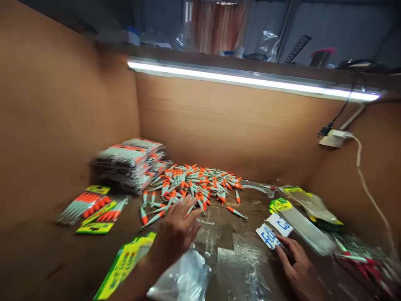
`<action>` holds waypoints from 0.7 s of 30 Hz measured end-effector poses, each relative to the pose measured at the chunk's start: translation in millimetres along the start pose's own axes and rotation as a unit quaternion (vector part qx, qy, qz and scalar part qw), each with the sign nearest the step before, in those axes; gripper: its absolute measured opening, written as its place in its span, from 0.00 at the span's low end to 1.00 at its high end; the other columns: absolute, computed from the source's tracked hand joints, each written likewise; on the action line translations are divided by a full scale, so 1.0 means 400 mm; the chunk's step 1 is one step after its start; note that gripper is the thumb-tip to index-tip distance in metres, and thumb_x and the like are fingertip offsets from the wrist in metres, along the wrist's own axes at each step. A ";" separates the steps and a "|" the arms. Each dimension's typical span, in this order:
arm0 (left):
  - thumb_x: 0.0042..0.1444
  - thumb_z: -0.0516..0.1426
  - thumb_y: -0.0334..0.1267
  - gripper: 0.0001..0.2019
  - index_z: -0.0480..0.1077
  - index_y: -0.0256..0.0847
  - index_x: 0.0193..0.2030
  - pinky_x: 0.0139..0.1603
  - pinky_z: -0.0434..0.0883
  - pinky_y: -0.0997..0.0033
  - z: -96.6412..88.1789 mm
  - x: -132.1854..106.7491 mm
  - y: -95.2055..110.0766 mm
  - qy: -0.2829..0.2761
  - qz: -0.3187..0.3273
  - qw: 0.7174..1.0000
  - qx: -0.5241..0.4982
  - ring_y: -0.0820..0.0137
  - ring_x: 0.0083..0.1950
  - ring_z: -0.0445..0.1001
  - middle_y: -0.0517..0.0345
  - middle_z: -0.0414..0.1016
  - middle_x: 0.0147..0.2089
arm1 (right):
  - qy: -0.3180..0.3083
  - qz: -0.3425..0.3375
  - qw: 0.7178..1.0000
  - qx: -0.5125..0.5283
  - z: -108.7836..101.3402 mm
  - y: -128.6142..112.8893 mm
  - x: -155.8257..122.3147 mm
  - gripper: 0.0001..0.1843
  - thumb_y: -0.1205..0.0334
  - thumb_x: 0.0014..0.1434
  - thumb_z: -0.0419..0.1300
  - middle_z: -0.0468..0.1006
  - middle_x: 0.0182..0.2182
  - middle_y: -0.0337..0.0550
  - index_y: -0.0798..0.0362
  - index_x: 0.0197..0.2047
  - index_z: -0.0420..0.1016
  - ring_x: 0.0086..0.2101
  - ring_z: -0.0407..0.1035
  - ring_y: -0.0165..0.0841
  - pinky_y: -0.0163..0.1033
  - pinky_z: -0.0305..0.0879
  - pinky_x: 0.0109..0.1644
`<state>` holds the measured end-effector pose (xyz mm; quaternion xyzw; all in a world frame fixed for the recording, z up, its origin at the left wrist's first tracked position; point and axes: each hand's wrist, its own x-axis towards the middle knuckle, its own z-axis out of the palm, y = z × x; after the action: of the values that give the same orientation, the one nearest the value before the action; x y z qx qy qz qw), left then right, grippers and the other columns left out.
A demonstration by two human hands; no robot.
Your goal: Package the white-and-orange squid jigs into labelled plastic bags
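Note:
My left hand point(180, 225) reaches over the near edge of a pile of fishing floats point(191, 184), its fingers spread and nothing visible in them. The floats are slim, pale green with orange ends, and have small metal fittings. My right hand point(296, 263) has its thumb and forefinger closed at the near edge of a white card point(269, 237) with blue handwriting. A second lettered white piece point(282, 225) adjoins it; I cannot tell if they are joined. Beneath my left forearm lie yellow-green header cards point(125, 263) and clear plastic bags point(184, 278).
Stacked packs of floats point(131, 163) stand at the back left, with loose yellow-labelled packs point(97, 211) before them. Clear yellow-topped bags point(307, 228) lie right, near red and green items point(366, 263). A lamp point(250, 79) and a cabled socket point(335, 138) are above.

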<state>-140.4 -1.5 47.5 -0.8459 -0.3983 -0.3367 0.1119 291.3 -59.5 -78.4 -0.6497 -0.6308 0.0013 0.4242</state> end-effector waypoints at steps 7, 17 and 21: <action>0.57 0.57 0.26 0.19 0.74 0.50 0.52 0.63 0.72 0.49 0.089 -0.046 0.039 0.008 0.165 0.981 -0.107 0.57 0.64 0.71 0.53 0.78 0.54 | 0.044 0.010 0.994 -0.099 -0.022 -0.034 0.017 0.15 0.54 0.65 0.58 0.63 0.64 0.51 0.46 0.52 0.79 0.60 0.61 0.52 0.64 0.60 0.63; 0.57 0.60 0.24 0.18 0.74 0.50 0.50 0.62 0.71 0.49 0.098 -0.033 -0.010 0.076 0.106 0.985 -0.112 0.60 0.57 0.75 0.56 0.78 0.49 | -0.029 0.010 0.998 -0.055 -0.006 -0.083 -0.007 0.41 0.57 0.68 0.55 0.46 0.73 0.55 0.48 0.76 0.37 0.70 0.46 0.51 0.68 0.48 0.69; 0.56 0.61 0.24 0.19 0.74 0.49 0.51 0.61 0.71 0.49 0.057 -0.022 0.019 0.136 0.063 0.987 -0.053 0.59 0.56 0.75 0.54 0.77 0.49 | -0.124 -0.104 0.986 0.033 -0.055 -0.178 -0.022 0.40 0.60 0.65 0.58 0.49 0.73 0.52 0.49 0.75 0.44 0.69 0.48 0.49 0.60 0.51 0.70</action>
<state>-127.7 -1.3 25.3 -0.8203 -0.3074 -0.4611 0.1412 243.1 -90.0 -29.8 -0.5609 -0.7423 0.0586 0.3619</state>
